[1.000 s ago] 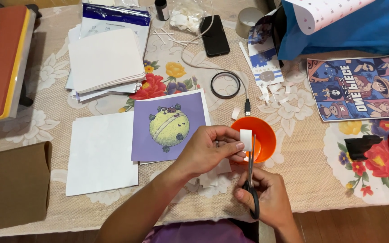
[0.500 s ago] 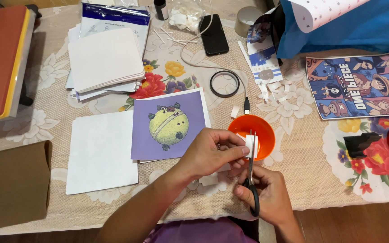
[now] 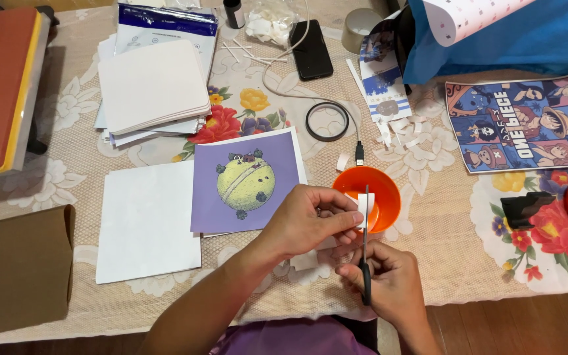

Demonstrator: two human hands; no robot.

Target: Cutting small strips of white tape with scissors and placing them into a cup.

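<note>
— Head view: what did the left hand have?

— It pinched a small strip of white paper between thumb and fingertips, the fingers closed tight on it, and held it up just over the near rim of the orange bowl.

— And the right hand?

— It was wrapped around the black handles of a pair of scissors, fingers curled shut through them. The blades pointed straight up and away from the person, and they met the paper strip at its edge. Whether the blades were open a little or fully shut, I could not tell; they looked like one thin line.

— What lay around them?

— A purple card with a round yellow-green figure sat just left of the hands, and a blank white sheet lay beside that. A stack of white pads rested farther back. A black ring and a phone lay beyond the bowl, with small white paper scraps scattered near them. All of it rested on the surface, which had a lace cloth with flowers.
</note>
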